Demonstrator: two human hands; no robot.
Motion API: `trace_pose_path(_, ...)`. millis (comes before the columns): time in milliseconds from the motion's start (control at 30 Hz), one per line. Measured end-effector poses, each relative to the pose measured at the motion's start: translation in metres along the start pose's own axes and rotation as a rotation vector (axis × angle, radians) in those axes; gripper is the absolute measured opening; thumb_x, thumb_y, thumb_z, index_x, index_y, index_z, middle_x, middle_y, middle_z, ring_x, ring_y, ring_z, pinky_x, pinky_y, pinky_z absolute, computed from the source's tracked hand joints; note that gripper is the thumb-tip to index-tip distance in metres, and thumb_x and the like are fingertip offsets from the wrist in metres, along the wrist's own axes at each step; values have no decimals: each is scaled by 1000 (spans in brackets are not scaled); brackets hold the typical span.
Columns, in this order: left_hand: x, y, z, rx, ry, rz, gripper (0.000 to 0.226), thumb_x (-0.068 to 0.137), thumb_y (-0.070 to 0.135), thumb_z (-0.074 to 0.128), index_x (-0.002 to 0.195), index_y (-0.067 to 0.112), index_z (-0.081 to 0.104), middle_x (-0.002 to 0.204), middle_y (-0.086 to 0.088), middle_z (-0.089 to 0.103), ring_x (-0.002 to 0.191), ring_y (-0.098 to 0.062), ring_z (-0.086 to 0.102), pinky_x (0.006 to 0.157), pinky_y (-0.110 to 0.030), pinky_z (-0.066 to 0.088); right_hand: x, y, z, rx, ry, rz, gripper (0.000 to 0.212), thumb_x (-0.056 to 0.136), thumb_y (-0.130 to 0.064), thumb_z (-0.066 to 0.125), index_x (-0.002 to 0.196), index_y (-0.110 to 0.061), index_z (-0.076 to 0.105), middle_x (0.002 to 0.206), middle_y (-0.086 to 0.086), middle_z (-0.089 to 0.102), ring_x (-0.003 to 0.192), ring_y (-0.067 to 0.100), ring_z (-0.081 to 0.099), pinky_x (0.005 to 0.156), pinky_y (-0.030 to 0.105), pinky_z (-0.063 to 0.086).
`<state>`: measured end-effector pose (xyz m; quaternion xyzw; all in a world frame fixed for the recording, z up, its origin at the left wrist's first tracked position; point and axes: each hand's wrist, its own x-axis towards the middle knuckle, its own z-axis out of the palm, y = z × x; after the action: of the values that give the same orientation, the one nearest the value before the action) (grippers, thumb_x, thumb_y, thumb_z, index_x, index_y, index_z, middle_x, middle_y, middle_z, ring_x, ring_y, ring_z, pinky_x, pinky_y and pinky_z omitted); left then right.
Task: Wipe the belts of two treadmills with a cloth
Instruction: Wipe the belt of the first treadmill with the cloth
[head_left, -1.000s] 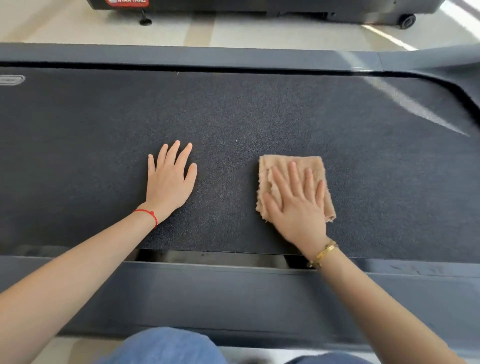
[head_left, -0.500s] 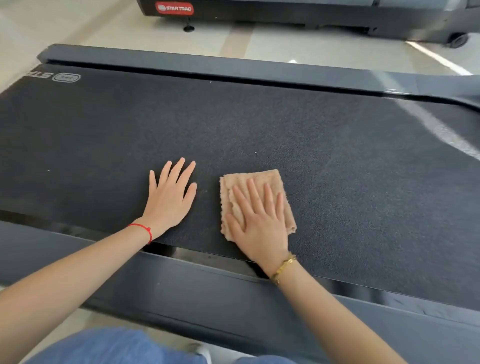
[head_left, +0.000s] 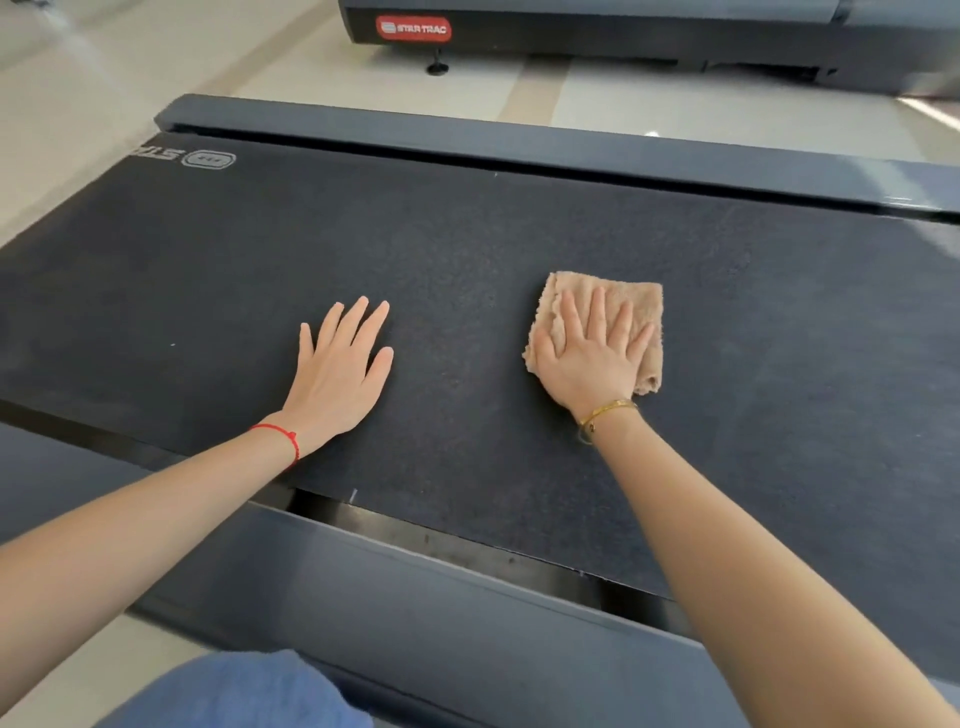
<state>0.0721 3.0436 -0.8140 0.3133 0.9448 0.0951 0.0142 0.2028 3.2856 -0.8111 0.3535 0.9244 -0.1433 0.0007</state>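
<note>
Right grip (head_left: 592, 358): fingers spread flat, pressing the tan cloth (head_left: 631, 301) onto the dark treadmill belt (head_left: 467, 249); cloth lies folded directly under the palm. Left grip (head_left: 340, 371): fingers straight, slightly spread, flat on bare belt, well apart from the cloth. Second treadmill (head_left: 623, 31) stands beyond both grips, across the floor.
</note>
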Motion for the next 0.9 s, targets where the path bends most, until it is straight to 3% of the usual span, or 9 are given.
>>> trace_pose_path(200, 21, -28, 1, 0, 0, 51, 59, 104, 43, 28, 158, 29, 10, 166, 4, 7, 153, -21, -1, 122, -56, 3, 1, -90, 33, -29, -36, -290, 61, 100, -58, 12, 156, -39, 0, 164, -8, -12, 150, 30, -17, 117, 53, -19)
trace_pose_path(300, 35, -43, -1, 33, 23, 89, 60, 103, 45, 26, 158, 29, 9, 166, 4, 6, 153, -21, -2, 122, -56, 2, 28, -88, 29, -40, -14, -251, 59, 101, -57, 13, 155, -41, 0, 164, -11, -12, 150, 27, -15, 118, 51, -18)
trace_pose_path(533, 62, -80, -4, 34, -11, 83, 62, 101, 50, 23, 158, 32, 4, 166, 5, 1, 153, -21, -6, 121, -58, 0, 96, -81, 7, -47, -40, 86, 64, 99, -56, 16, 157, -36, -3, 164, -3, -15, 149, 33, -18, 116, 57, -16)
trace_pose_path(767, 65, -96, 3, -2, 17, 65, 63, 99, 53, 20, 158, 33, 9, 166, 5, 5, 153, -20, -3, 122, -55, -1, 72, -161, 41, -68, -28, -227, 61, 99, -61, 13, 155, -42, -1, 164, -8, -13, 150, 32, -14, 117, 54, -17)
trace_pose_path(900, 65, -96, 7, 9, 49, 71, 64, 98, 54, 17, 158, 32, 10, 166, 4, 8, 153, -21, 0, 122, -55, 1, 70, -149, 38, -70, -4, -247, 59, 100, -61, 14, 155, -43, 3, 164, -11, -9, 151, 27, -11, 119, 48, -14)
